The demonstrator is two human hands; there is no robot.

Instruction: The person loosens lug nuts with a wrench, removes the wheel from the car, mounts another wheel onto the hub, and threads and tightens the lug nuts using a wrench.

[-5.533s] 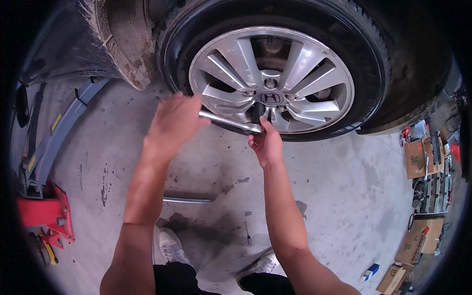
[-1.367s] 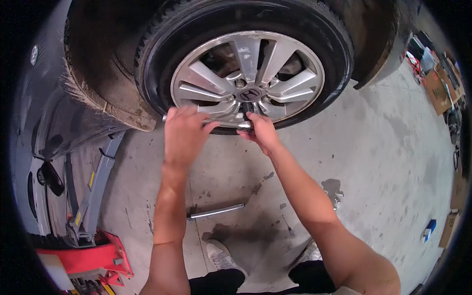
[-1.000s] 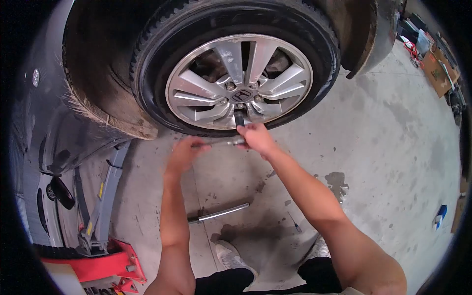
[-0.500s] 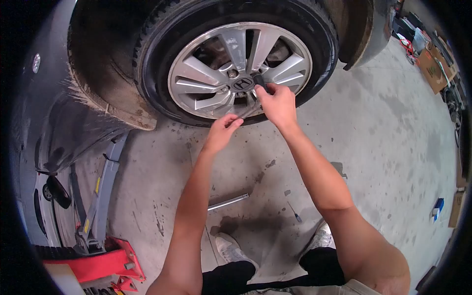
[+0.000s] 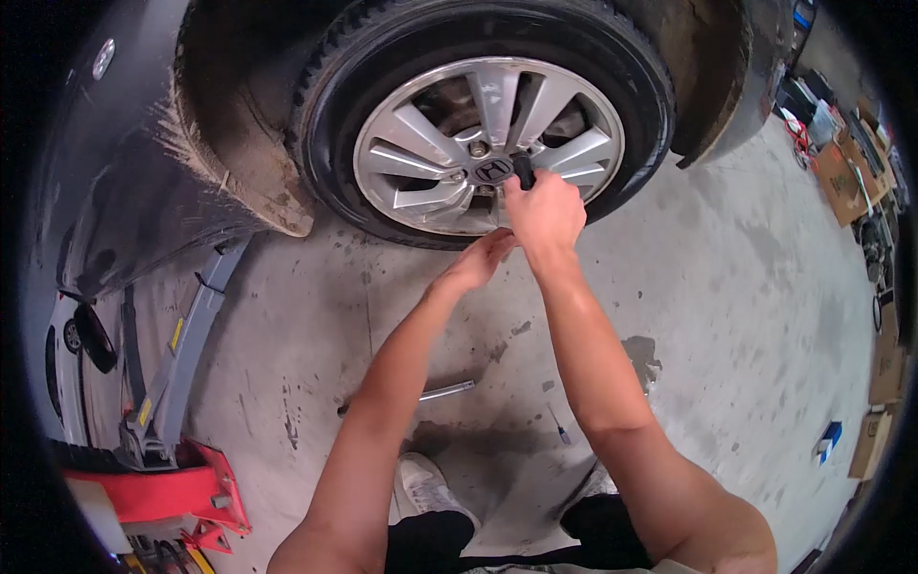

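Note:
In front of me a silver alloy wheel [image 5: 493, 100] with a black tire [image 5: 648, 110] is mounted on a car. At its hub is a center cap [image 5: 492, 171] with an H emblem, ringed by lug nuts [image 5: 478, 149]. My right hand [image 5: 547, 215] is closed around a black socket [image 5: 523, 172] set against the wheel just right of the cap. Most of this tool is hidden by the hand. My left hand [image 5: 481, 260] is just below and left of it, by the lower rim, fingers drawn together; what they hold is hidden.
A silver metal bar [image 5: 446, 391] and a screwdriver [image 5: 560, 430] lie on the concrete floor [image 5: 736, 316]. At left are a grey lift arm [image 5: 196, 335] and a red jack-like piece [image 5: 182, 493]. Cardboard boxes [image 5: 841, 182] and a blue box [image 5: 829, 440] are at right.
My left hand has moved right, in close under the right hand. The right hand has turned over the tool, and the silver handle seen between the hands is now hidden. The view has shifted slightly.

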